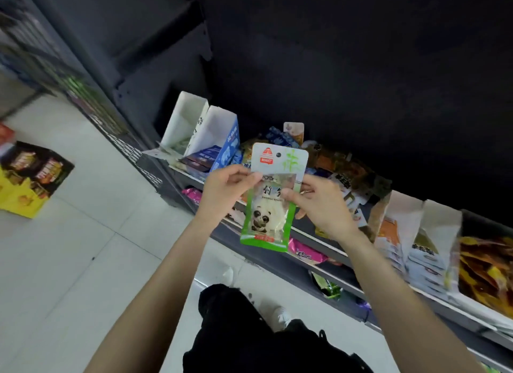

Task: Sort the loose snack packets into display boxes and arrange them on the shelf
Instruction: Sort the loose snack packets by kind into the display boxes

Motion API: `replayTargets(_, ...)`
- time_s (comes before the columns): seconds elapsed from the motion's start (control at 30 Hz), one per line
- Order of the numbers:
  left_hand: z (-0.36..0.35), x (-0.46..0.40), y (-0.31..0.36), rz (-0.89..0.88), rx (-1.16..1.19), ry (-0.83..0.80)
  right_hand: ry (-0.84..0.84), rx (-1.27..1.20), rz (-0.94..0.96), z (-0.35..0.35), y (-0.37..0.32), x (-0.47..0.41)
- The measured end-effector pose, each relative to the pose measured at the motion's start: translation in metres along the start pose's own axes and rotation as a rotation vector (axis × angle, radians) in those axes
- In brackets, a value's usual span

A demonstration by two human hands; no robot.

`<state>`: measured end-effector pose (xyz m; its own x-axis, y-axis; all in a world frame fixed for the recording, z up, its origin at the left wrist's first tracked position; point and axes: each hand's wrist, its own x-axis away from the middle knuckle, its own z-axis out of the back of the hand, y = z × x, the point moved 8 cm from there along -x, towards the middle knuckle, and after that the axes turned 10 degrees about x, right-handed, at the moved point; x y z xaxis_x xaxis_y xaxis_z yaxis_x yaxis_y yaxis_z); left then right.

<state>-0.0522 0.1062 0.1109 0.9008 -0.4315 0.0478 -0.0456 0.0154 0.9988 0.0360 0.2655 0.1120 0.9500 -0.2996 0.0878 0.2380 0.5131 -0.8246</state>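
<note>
Two bare forearms, the left hand (224, 192) and right hand (323, 206) uncovered, no sleeves, watch or rings visible. Below, the person wears dark black trousers (249, 342) and a white shoe (280, 317) with laces.

Dark shelf (311, 235) with display boxes (213, 139) and loose snack packets (333, 164).

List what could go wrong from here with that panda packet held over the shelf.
1. Both the left hand and the right hand pinch the panda packet only by its edges; it could slip toward the floor.
2. The loose packets are heaped near the shelf edge; a brush might knock some off.
3. The white display boxes stand tilted and could tip when loaded.
</note>
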Motion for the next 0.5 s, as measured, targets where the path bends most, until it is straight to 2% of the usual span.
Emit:
replayTargets(0.1,0.085,-0.032,-0.011,-0.082,-0.131,0.212,0.11,-0.06,-0.05,-0.023,-0.011,-0.038)
replayTargets(0.17,0.143,-0.049,-0.017,-0.166,-0.457,0.318,0.202,-0.178,-0.108,-0.041,-0.017,-0.061)
replayTargets(0.2,0.166,-0.058,-0.019,-0.217,-0.626,0.316,0.253,-0.217,-0.135,-0.051,-0.02,-0.072)
replayTargets(0.37,0.225,-0.108,-0.05,-0.324,-1.078,-0.047,0.438,-0.327,-0.204,-0.111,-0.048,-0.121)
replayTargets(0.5,0.232,-0.132,-0.069,-0.358,-1.205,-0.291,0.534,-0.187,-0.182,-0.154,-0.075,-0.162)
